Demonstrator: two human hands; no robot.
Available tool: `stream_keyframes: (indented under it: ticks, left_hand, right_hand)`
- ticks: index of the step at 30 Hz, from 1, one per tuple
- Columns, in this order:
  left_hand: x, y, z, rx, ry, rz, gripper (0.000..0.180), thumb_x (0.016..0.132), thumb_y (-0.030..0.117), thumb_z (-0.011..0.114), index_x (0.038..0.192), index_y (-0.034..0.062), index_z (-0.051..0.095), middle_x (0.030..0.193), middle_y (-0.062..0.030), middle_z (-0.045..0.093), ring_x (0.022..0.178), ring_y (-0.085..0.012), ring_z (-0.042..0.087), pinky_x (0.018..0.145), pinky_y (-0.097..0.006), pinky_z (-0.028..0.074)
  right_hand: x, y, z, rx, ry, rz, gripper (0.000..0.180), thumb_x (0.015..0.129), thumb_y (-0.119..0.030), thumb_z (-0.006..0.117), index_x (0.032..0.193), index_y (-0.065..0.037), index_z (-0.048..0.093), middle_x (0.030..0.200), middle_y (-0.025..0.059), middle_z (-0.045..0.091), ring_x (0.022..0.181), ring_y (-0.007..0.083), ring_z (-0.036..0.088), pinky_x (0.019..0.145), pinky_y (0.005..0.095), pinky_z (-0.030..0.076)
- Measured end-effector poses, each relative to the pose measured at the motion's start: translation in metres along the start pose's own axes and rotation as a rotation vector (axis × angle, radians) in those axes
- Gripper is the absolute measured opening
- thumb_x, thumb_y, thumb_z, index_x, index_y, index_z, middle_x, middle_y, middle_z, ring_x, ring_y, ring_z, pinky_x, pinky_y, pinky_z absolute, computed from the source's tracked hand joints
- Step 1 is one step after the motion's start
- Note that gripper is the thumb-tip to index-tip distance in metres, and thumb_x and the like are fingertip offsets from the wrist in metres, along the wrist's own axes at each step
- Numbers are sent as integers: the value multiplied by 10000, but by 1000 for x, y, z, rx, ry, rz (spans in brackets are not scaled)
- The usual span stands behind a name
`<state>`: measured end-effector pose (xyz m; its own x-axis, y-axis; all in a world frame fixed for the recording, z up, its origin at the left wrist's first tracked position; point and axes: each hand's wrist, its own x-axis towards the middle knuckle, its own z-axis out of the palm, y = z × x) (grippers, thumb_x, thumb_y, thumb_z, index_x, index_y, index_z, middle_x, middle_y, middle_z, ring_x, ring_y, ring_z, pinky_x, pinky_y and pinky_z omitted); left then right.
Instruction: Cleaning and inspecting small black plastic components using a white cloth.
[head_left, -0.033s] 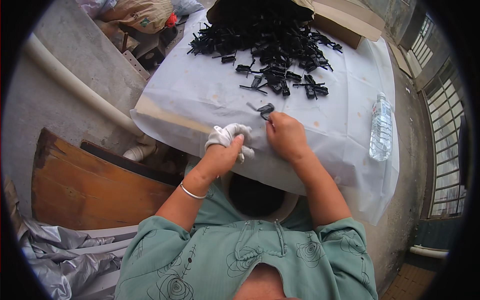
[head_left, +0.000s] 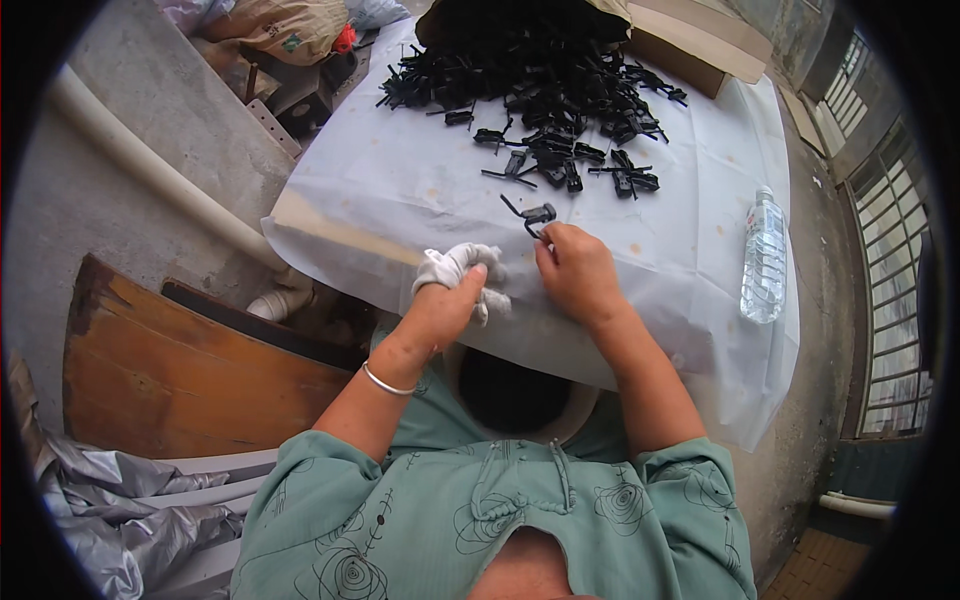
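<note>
Between the thumb and fingertips of my right hand (head_left: 580, 265) is a small black plastic piece (head_left: 540, 214) with thin sprue-like arms, held just above the near part of the table. To its left, my left hand (head_left: 455, 282) is partly covered by a white glove (head_left: 465, 262), the thumb bare. Its fingers are curled inward; whatever they hold, if anything, is hidden. Farther back lies a large heap of similar black plastic pieces (head_left: 540, 100), with several loose ones spread toward me.
White plastic sheeting (head_left: 360, 190) covers the table. A clear water bottle (head_left: 764, 260) lies at the right, and an open cardboard box (head_left: 690, 50) sits at the far right. Below the table edge is a dark round opening with a pale rim (head_left: 577, 415). A pipe (head_left: 170, 170) runs along the left.
The black plastic piece has turned slightly in my right fingers and shifted a little to the right. My left hand is almost unmoved.
</note>
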<state>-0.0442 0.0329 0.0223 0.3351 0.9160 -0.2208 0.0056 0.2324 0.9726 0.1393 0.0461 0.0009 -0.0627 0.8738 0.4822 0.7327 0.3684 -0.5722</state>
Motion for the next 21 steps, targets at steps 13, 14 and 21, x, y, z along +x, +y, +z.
stream_keyframes:
  ticks: [13, 14, 21]
  left_hand:
    - [16, 1, 37, -255, -111, 247, 240, 886, 55, 491, 1122, 23, 460, 842, -33, 573, 632, -56, 514, 520, -183, 425]
    - [15, 1, 40, -96, -106, 300, 230, 881, 31, 481, 1108, 2, 461, 835, -36, 561, 612, -52, 505, 521, -195, 432]
    - [7, 5, 45, 8, -115, 281, 276, 824, 16, 531, 1092, -23, 479, 870, -57, 563, 665, -52, 537, 545, -196, 445]
  right_hand:
    - [-21, -26, -38, 355, 28, -67, 184, 723, -116, 707, 752, -5, 563, 585, 52, 452, 492, 102, 368, 456, 240, 335]
    - [-22, -23, -35, 365, 64, -18, 188, 744, -130, 698, 742, -8, 555, 574, 32, 444, 499, 88, 363, 459, 234, 330]
    - [-20, -10, -34, 751, -102, 268, 237, 878, -170, 568, 711, -6, 531, 583, -41, 426, 564, 54, 366, 501, 220, 327]
